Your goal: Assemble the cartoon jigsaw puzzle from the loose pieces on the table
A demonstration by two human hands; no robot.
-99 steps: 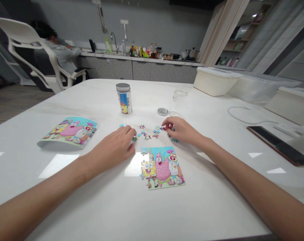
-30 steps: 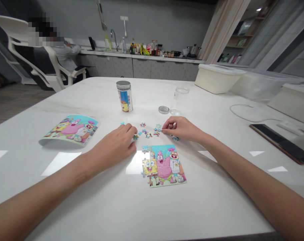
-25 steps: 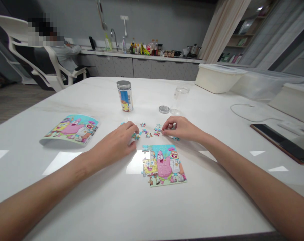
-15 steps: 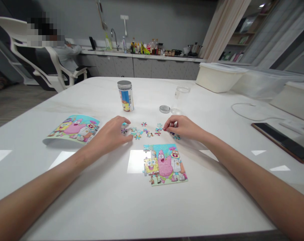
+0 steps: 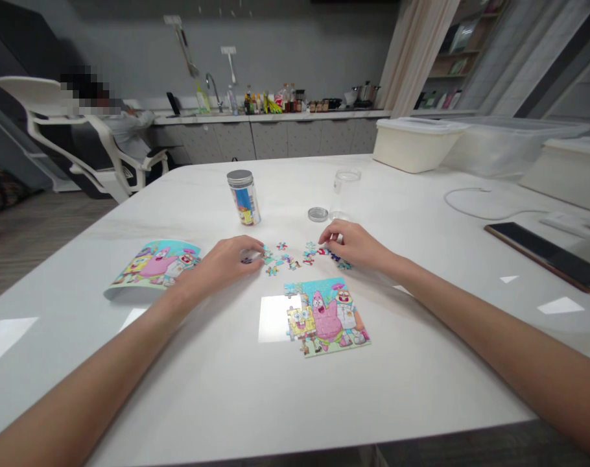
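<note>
A partly joined cartoon jigsaw puzzle (image 5: 329, 318) lies on the white table, its left edge ragged with knobs and gaps. Beyond it several loose puzzle pieces (image 5: 291, 261) are scattered between my hands. My left hand (image 5: 224, 263) curves around pieces at the left of the scatter, thumb and fingers apart. On the right, my right hand (image 5: 353, 243) hovers low over the pieces with its fingertips parted. A red puzzle piece (image 5: 323, 251) lies just under those fingertips. Beside my left forearm rests a curled picture sheet (image 5: 152, 263) showing the same cartoon figures.
A lidded puzzle jar (image 5: 245, 201) and a clear open jar (image 5: 345, 194) stand farther back, with a metal lid (image 5: 318, 214) between them. To the right are a phone (image 5: 550, 253), a cable and plastic bins (image 5: 416, 146). A person sits in a chair (image 5: 81, 143) at far left.
The view has shifted slightly. My left hand has moved right, closer to the pieces, and its thumb and fingers have drawn nearer together. My right fingertips have come off the red piece.
</note>
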